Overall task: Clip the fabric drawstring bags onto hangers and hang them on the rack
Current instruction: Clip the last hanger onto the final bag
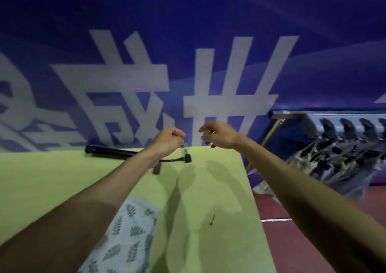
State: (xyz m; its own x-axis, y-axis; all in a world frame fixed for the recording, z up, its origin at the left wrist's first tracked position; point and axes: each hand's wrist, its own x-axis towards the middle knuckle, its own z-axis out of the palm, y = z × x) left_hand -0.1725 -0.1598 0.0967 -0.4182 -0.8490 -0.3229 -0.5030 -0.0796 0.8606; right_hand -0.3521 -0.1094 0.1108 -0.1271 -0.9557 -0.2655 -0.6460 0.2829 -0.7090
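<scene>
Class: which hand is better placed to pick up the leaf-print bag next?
Probably the right hand: it hovers open and empty, while the left hand pinches the clip hanger. The leaf-print bag lies under the left forearm.

Under your left hand (167, 140) the hanger (175, 160) is black, and the tube (108, 152) to its left too. The table (62, 178) is yellow-green. By your left forearm, the bag (125, 241) is white with grey leaves. Beyond your right hand (219, 135), the banner (188, 22) is blue with white characters.
</scene>
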